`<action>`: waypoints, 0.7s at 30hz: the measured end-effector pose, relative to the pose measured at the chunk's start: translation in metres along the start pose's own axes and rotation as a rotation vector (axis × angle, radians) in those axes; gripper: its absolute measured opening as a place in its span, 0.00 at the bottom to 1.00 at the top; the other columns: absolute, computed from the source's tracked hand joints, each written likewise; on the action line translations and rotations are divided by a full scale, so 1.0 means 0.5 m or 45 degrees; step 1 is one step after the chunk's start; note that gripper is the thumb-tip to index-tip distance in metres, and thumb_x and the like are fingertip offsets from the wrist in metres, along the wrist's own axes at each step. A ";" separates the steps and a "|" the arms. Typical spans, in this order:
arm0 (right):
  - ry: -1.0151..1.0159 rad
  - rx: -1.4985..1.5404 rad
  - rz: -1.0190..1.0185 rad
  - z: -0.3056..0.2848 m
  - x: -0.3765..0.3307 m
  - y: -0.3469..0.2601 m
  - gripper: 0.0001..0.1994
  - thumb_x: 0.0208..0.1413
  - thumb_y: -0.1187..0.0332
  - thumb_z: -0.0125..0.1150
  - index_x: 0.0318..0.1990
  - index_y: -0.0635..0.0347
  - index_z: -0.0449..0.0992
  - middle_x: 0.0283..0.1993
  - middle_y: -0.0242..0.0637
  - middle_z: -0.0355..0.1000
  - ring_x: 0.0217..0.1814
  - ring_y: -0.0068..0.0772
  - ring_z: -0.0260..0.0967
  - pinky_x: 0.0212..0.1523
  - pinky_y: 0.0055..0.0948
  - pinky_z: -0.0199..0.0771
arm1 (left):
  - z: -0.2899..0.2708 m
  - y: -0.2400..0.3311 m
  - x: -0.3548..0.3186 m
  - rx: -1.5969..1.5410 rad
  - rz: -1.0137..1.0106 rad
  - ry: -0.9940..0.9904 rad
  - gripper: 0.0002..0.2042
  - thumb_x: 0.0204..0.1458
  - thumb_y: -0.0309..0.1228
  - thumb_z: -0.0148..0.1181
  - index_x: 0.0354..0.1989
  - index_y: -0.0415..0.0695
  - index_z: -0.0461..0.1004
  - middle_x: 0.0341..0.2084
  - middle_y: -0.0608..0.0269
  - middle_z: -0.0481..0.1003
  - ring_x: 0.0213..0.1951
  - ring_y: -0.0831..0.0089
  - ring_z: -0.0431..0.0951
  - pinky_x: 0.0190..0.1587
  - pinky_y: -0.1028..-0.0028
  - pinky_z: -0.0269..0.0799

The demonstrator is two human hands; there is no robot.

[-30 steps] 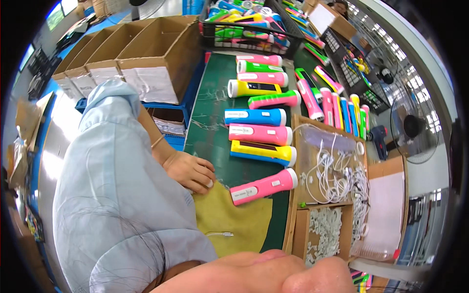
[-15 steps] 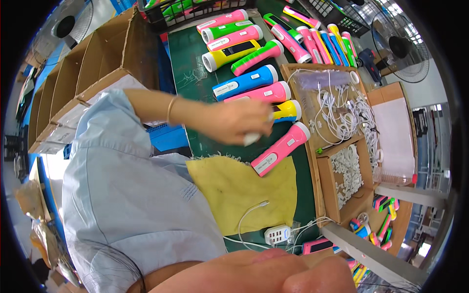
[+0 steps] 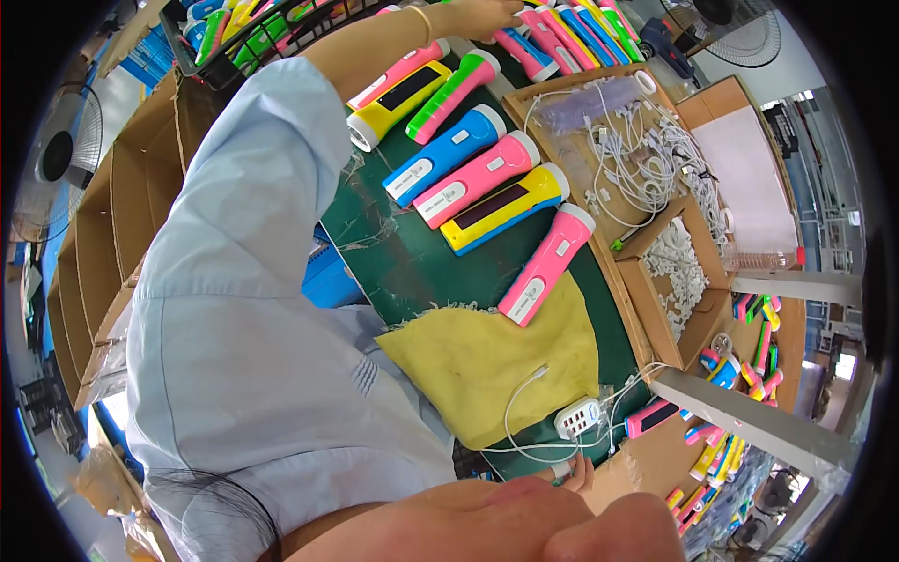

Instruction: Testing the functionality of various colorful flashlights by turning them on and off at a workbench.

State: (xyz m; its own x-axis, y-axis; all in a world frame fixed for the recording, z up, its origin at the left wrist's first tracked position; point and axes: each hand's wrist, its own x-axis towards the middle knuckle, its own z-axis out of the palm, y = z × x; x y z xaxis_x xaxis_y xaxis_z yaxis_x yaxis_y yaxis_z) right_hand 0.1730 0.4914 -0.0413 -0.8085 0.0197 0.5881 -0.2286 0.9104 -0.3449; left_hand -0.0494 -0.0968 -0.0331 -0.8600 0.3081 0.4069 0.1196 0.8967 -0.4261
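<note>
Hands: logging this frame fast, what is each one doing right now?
Left hand: stretched out to the far row of flashlights, fingers on them; grip cannot be told.
Right hand: by the white charger; state cannot be told.

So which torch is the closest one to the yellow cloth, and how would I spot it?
Find the green table and the frayed yellow cloth lying on it. A row of plastic torches runs up from the cloth; the one you want is the pink torch whose tail end lies on the cloth's top edge. Its neighbour is the yellow torch with a dark panel.
</note>
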 end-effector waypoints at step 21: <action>-0.984 2.562 0.378 0.058 0.167 -0.076 0.22 0.34 0.66 0.65 0.40 0.62 0.70 0.32 0.40 0.69 0.35 0.29 0.68 0.34 0.26 0.71 | -0.356 0.608 -0.232 -3.482 0.013 -1.099 0.39 0.50 0.62 0.36 0.55 0.35 0.58 0.49 0.53 0.65 0.53 0.68 0.63 0.56 0.67 0.56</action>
State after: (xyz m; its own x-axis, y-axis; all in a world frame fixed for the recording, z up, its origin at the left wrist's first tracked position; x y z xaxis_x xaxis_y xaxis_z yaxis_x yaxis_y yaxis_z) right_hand 0.0983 0.4467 -0.0002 -0.7985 -0.5541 0.2352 0.2207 -0.6330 -0.7421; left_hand 0.1751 0.1968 -0.0659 -0.6765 0.7356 0.0337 -0.4485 -0.4479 0.7734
